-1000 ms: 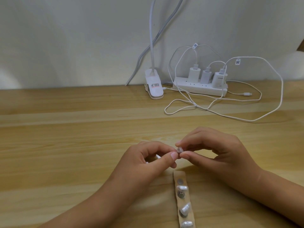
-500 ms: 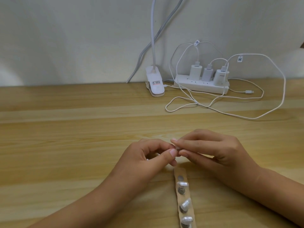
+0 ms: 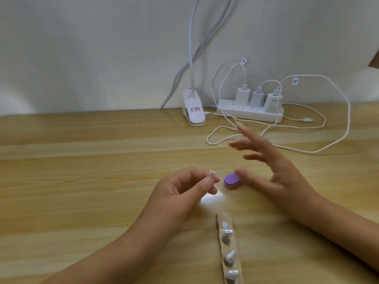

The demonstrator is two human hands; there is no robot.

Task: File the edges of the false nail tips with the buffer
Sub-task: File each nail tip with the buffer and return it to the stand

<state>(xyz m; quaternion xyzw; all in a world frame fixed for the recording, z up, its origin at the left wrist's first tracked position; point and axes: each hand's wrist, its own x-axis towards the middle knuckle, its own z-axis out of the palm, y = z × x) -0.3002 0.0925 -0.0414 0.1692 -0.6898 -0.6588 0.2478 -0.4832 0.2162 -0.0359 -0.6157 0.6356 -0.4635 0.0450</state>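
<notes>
Near middle of desk: left hand holds one nail tip clear of the wood, pinched between thumb and forefinger, the other fingers curled under.
Just right of that: purple buffer lies on the desk, close beside the left knuckles.
Right hand: fingers spread and straight, gripping nothing. The thumb sits at the buffer's right end; contact or a small gap, cannot tell.
Near edge: cardboard strip carrying a row of more nail tips, unheld.
Far side: power strip, lamp clip and loose cables, well apart from the work.
Nail tip, handling: looks very light, thin, glossy and likely slippery. Pinch it at the base so the edges stay exposed. Hard pressure could flick it away or crack it.
Buffer, handling: looks light, foam-like and slightly yielding. Take it by the long sides and leave a rounded end free for filing.
Stage: filing not under way, since the buffer has to be picked up first.
</notes>
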